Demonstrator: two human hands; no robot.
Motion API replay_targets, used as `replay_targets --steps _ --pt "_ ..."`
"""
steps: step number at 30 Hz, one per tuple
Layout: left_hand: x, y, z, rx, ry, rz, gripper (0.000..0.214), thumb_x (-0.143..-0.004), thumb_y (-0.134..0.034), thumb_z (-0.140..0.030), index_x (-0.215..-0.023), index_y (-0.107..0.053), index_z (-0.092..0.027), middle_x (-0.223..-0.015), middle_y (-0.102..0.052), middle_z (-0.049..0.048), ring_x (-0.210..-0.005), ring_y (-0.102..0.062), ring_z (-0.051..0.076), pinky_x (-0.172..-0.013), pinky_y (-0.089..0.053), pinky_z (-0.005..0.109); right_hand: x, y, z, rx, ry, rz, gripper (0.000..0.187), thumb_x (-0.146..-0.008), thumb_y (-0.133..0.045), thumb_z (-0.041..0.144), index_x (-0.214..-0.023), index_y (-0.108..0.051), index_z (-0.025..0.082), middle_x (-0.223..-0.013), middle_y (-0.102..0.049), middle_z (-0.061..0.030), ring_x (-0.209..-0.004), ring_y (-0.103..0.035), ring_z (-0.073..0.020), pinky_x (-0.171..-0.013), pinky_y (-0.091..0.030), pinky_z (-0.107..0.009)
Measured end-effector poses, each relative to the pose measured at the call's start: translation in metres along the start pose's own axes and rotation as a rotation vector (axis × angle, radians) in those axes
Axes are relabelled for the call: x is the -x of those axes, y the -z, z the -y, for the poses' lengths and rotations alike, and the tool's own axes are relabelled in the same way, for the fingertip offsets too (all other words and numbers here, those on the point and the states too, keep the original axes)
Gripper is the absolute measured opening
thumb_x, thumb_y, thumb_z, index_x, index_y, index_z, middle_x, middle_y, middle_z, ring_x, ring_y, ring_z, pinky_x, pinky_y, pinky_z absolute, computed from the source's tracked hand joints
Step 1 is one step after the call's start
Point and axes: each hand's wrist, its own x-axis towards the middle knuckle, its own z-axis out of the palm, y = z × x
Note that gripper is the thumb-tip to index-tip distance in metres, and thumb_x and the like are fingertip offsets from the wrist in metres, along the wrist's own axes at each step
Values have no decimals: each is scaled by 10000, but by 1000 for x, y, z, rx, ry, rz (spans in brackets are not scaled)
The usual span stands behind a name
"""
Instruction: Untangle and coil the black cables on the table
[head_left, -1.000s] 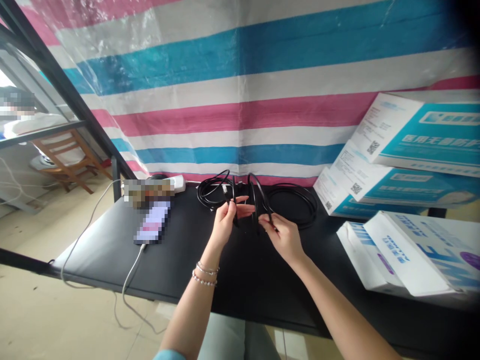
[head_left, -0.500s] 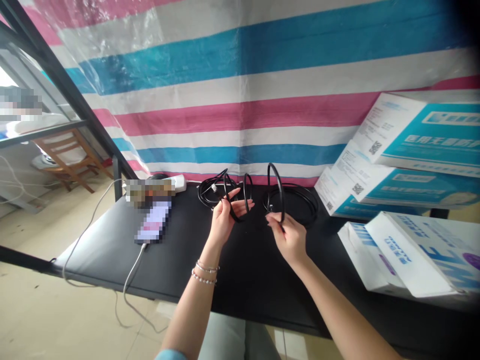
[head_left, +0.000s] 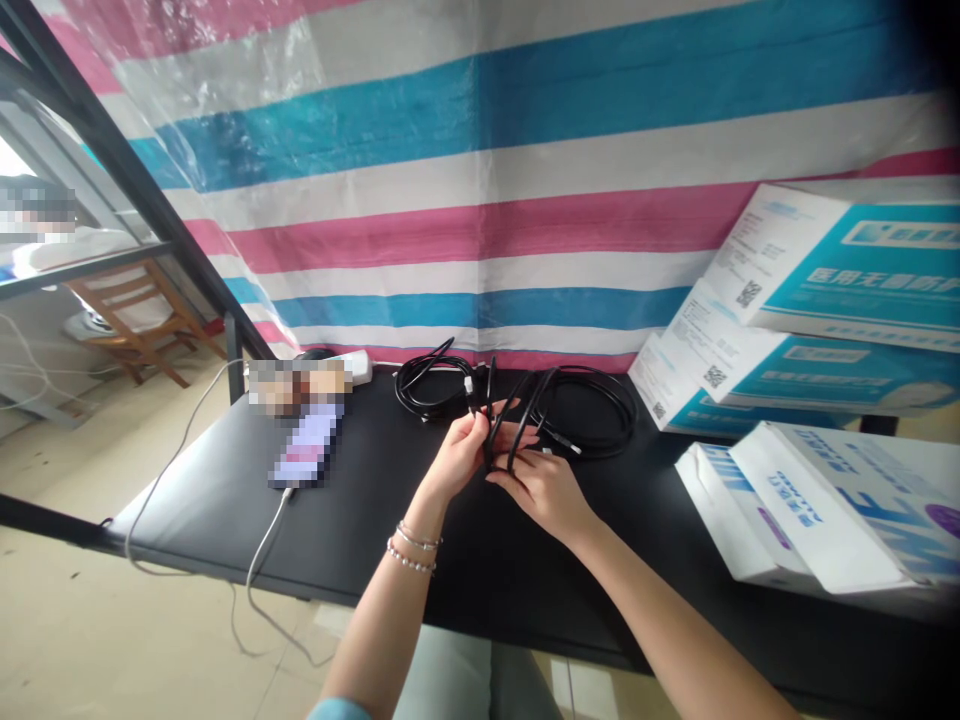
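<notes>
A black cable (head_left: 492,437) in loose loops is held between my two hands, above the black tabletop (head_left: 375,520). My left hand (head_left: 463,450) pinches it near a pale connector (head_left: 469,384), its other fingers stretched behind the loops. My right hand (head_left: 541,488) has closed on the same cable, close against the left fingertips. Behind the left hand lies a coiled black cable (head_left: 420,385). Another black coil (head_left: 626,405) rests behind the right hand, with a light plug end (head_left: 574,449) in front of it. Where one cable ends and the other begins, I cannot tell.
On the right, blue-and-white boxes (head_left: 795,290) are stacked behind white cartons (head_left: 817,510). A phone (head_left: 311,440) with a charging cable (head_left: 259,560) lies at left, near a white power strip (head_left: 360,367). Striped sheeting (head_left: 480,230) hangs behind the table; a wooden chair (head_left: 135,310) stands beyond.
My right hand has moved left with its stretch of cable and now meets my left hand. The left hand has shifted slightly right, and the connector now shows above its thumb.
</notes>
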Motion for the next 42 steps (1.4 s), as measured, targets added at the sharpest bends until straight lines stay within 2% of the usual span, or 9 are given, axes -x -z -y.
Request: replay_targets --steps 6,11,15,19,26,29,33,39,42 --pt "-1 2 -1 8 -46 -39 551 -799 -504 -512 -1180 -549 -117 -970 -683 153 -933 -638 267 -807 -494 381 1 -1 1 37 27 -181 153 -856 -530 270 -845 -638 162 -714 -699 -44 -643 -657 -155 -626 -478 -243" --pt "-4 9 -4 14 -171 -172 571 -801 -488 -531 -1169 -543 -98 -939 -688 156 -865 -659 233 -775 -494 339 -1 6 -2 112 36 -408 89 -849 -524 186 -836 -608 161 -718 -703 -57 -612 -651 -151 -614 -487 -242" --pt "-5 12 -7 45 -213 -236 563 -803 -483 -533 -1167 -538 -106 -935 -689 156 -864 -662 230 -777 -495 345 -2 11 -3 161 -3 -462 117 -854 -492 155 -804 -597 169 -636 -672 -47 -562 -629 -148 -591 -482 -242" --pt "-5 9 -7 39 -184 -217 564 -801 -486 -534 -1169 -535 -109 -949 -687 161 -905 -652 247 -806 -493 370 -1 7 -1 138 24 -425 129 -855 -491 157 -763 -579 168 -619 -657 -47 -549 -617 -149 -573 -471 -247" --pt "-4 4 -1 27 -112 -165 555 -793 -508 -520 -1154 -540 -100 -936 -688 159 -934 -641 271 -810 -501 398 0 0 0 71 -1 -171 227 -887 -447 227 -737 -602 157 -605 -634 -50 -575 -616 -156 -570 -461 -256" --pt "-3 2 0 31 -76 -153 567 -780 -525 -523 -1149 -541 -94 -897 -694 151 -911 -648 273 -795 -509 398 1 -3 -2 63 -13 -106 238 -895 -438 268 -815 -627 147 -663 -660 -68 -637 -639 -170 -599 -477 -262" --pt "-2 0 -2 20 -29 -121 592 -769 -537 -527 -1158 -534 -80 -883 -695 159 -881 -655 275 -760 -521 385 1 -3 -2 58 -4 -62 255 -896 -441 300 -892 -636 136 -712 -683 -80 -673 -652 -176 -622 -489 -265" --pt "-1 2 1 -17 -7 -72 544 -786 -520 -513 -1125 -565 -90 -895 -695 155 -831 -666 262 -732 -529 377 -1 0 4 55 40 -61 270 -830 -547 381 -875 -645 133 -668 -678 -65 -604 -645 -180 -560 -469 -261" --pt "-1 3 1 -16 -16 -65 526 -799 -506 -506 -1122 -575 -96 -901 -695 152 -855 -662 265 -750 -525 383 -1 0 5 71 31 -75 227 -842 -531 343 -845 -642 146 -635 -662 -49 -568 -628 -164 -539 -454 -253"
